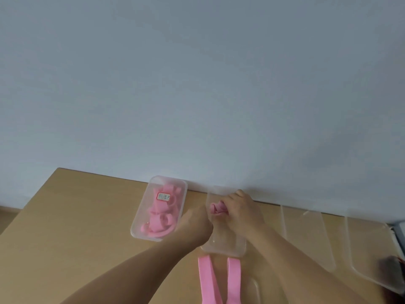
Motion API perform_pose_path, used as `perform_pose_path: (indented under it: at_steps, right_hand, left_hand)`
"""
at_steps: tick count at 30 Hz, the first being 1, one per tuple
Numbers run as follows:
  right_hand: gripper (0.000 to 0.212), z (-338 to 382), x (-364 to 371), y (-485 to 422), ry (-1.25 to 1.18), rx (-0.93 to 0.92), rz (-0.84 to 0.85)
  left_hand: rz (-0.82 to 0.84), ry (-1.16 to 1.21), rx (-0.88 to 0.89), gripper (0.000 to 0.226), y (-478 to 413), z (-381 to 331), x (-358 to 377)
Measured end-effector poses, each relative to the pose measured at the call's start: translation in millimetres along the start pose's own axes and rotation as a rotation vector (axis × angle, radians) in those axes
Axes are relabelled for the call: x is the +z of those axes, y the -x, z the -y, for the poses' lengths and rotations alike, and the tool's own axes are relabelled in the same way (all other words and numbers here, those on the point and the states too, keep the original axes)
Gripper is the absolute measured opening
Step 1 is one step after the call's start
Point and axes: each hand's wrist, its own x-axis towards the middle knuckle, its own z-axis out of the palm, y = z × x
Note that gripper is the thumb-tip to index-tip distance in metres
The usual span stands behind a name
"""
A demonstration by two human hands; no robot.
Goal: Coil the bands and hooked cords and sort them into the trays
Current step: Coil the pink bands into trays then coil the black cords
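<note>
Fingers (228,200) of the right hand (241,212) gripped a coiled pink band (215,209) inside the clear tray (225,251), the left hand (195,224) showing no discernible hold; release was judged best delayed until the coil sat flat.

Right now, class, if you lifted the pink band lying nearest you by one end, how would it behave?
Probably floppy: the pink band lies flat on the table in two limp strips. Likely light: it looks thin. Unlikely to roll.
</note>
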Motion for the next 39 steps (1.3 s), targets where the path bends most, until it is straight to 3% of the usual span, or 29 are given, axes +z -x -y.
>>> perform_pose_path:
  at_steps: [4,11,17,20,22,28,33,39]
  right_hand:
    - [0.022,4.0,10.1,-10.0,0.163,0.005,-0.05]
    - [0.026,12.9,18.9,-19.5,0.337,0.03,-0.143]
    - [0.027,1.6,21.5,-10.4,0.288,0.038,-0.117]
    - [0.029,-1.4,20.7,-5.2,0.263,0.074,-0.031]
    - [0.022,0.8,21.4,-2.1,0.237,0.07,-0.077]
    - [0.017,-2.4,27.2,4.5,0.188,0.012,-0.189]
    - [0.023,5.2,22.8,-1.8,0.236,0.025,-0.262]
    - [0.011,11.7,28.5,-6.7,0.261,0.092,-0.282]
  left_hand:
    - [-0.008,-0.031,0.053,0.032,-3.3,0.5,-7.7]
    - [-0.095,0.06,0.067,0.027,-11.3,9.2,-1.1]
    - [-0.104,0.168,0.041,0.007,-16.2,12.8,10.2]
    - [-0.082,0.185,0.033,0.008,-16.3,12.1,12.1]
    - [-0.081,0.184,0.022,0.008,-16.2,11.1,12.0]
    - [-0.111,0.215,0.004,0.042,-10.1,9.6,10.7]
    - [-0.174,0.183,0.038,0.041,-5.4,11.7,12.2]
    - [-0.065,0.172,0.027,0.045,-3.5,14.1,16.8]
